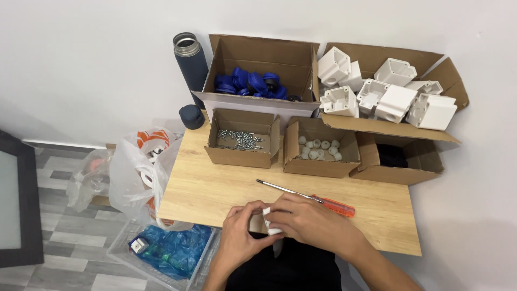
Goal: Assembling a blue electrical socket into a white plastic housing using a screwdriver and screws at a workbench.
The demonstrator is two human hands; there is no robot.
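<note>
My left hand (239, 231) and my right hand (307, 218) meet at the front edge of the wooden table (215, 188), both closed around a small white plastic part (267, 222) that is mostly hidden by my fingers. Just beyond my right hand lies a screwdriver (312, 198) with an orange handle and a thin metal shaft pointing left.
Small cardboard boxes hold screws (241, 140), white round caps (319, 149) and something dark (396, 157). Behind them, larger boxes hold blue wheels (253, 83) and white square housings (388, 94). A dark flask (191, 62) and its cap (191, 116) stand at left. Plastic bags (140, 172) and a bin (167, 250) sit on the floor.
</note>
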